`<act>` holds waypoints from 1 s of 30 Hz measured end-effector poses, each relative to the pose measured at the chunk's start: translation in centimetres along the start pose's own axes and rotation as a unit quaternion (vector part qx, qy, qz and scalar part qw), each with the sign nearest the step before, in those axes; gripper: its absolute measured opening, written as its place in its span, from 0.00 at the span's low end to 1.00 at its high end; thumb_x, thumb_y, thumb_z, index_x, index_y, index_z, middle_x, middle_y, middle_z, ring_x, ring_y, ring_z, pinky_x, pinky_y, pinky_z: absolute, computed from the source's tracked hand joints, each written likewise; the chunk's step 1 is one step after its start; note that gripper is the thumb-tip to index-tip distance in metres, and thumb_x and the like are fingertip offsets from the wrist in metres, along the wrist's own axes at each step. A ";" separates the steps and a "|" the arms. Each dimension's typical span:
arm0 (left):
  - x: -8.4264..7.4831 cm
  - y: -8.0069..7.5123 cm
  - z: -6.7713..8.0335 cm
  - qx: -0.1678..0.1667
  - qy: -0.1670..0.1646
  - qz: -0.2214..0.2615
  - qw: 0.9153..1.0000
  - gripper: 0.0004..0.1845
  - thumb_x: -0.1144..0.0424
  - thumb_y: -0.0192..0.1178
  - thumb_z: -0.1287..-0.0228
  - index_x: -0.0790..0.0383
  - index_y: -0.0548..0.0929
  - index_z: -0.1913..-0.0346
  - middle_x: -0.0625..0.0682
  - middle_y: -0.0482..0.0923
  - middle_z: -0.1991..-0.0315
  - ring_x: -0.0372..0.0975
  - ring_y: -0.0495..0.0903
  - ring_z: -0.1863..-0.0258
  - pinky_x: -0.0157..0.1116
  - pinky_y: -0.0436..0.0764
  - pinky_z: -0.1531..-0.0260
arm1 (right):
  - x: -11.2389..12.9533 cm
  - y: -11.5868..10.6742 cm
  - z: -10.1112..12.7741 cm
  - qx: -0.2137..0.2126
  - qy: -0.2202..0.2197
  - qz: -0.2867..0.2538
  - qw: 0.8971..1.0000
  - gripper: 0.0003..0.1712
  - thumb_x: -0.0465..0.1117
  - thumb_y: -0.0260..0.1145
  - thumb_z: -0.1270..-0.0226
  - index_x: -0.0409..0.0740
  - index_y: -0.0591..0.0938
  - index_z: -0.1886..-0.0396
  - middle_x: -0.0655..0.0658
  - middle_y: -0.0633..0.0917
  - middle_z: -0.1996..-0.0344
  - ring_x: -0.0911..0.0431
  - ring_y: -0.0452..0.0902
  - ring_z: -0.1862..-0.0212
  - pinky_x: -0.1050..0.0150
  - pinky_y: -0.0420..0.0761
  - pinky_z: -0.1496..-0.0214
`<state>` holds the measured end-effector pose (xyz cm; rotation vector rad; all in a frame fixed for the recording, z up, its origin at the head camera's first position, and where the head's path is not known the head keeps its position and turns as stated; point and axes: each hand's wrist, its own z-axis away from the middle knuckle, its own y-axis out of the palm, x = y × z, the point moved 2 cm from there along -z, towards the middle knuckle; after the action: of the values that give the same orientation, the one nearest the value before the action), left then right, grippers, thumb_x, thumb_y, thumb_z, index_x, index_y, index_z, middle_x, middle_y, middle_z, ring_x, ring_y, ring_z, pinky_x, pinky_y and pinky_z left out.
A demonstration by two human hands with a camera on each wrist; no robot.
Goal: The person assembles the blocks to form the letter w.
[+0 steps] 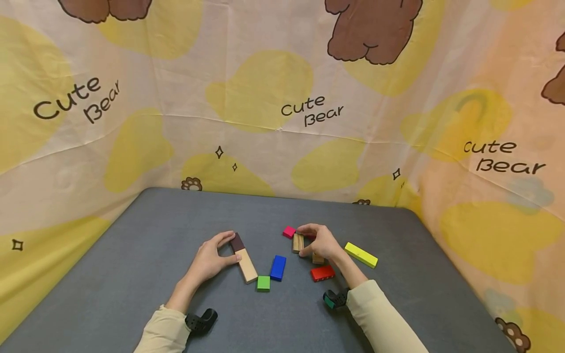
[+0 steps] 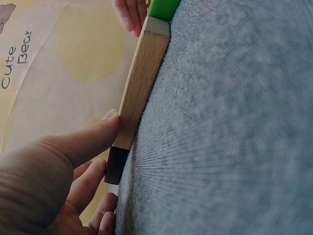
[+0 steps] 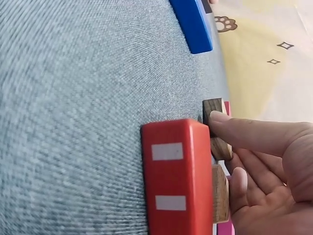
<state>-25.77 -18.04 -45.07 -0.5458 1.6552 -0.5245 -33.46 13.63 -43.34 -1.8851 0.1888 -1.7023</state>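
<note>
My left hand [image 1: 207, 260] is at two blocks laid end to end. Its thumb touches the light wooden block [image 1: 247, 268] near the joint, and its fingertips reach the dark brown block [image 1: 237, 241]. A green block [image 1: 263, 283] sits by the light block's near end. With thumb and fingers, my right hand [image 1: 321, 241] pinches a striped brown wooden block [image 1: 298, 243] at its near and far ends. Beside it lies a pink-red block [image 1: 289, 231]. Partly under the right hand are another wooden block [image 1: 318, 259] and a red piece, mostly hidden.
A blue block [image 1: 278, 267] lies between the hands. A red block [image 1: 322, 273] with white marks [image 3: 167, 152] sits below the right hand, and a long yellow block [image 1: 361, 254] lies to its right. Bear-print cloth [image 1: 260, 98] hangs behind the grey table [image 1: 198, 206].
</note>
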 end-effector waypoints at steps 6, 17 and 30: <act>0.0 0.0 0.1 -0.002 0.000 0.000 1.000 0.39 0.56 0.73 0.43 0.61 0.70 0.30 0.54 0.74 0.36 0.59 0.56 0.29 0.62 0.52 0.35 | -0.2 0.3 -0.1 0.004 -0.008 0.009 1.000 0.37 0.23 0.80 0.59 0.42 0.83 0.44 0.46 0.82 0.47 0.48 0.74 0.43 0.46 0.69 0.36; 0.0 0.0 0.2 -0.004 0.000 0.003 1.000 0.38 0.57 0.73 0.42 0.62 0.70 0.30 0.55 0.73 0.36 0.60 0.55 0.29 0.62 0.51 0.35 | -0.1 0.4 -0.1 0.008 -0.011 0.017 1.000 0.35 0.24 0.81 0.60 0.43 0.84 0.46 0.47 0.82 0.50 0.48 0.73 0.45 0.47 0.70 0.38; 0.0 0.0 0.1 -0.003 0.004 0.005 1.000 0.39 0.56 0.73 0.43 0.61 0.70 0.29 0.54 0.74 0.36 0.59 0.56 0.30 0.62 0.51 0.35 | 1.2 0.3 1.1 -0.003 -0.039 -0.073 0.997 0.38 0.27 0.80 0.56 0.34 0.78 0.40 0.43 0.81 0.46 0.47 0.76 0.46 0.51 0.77 0.43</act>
<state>-25.71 -18.05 -45.07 -0.5398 1.6672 -0.5142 -32.13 13.19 -42.51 -2.0088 0.0259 -1.7212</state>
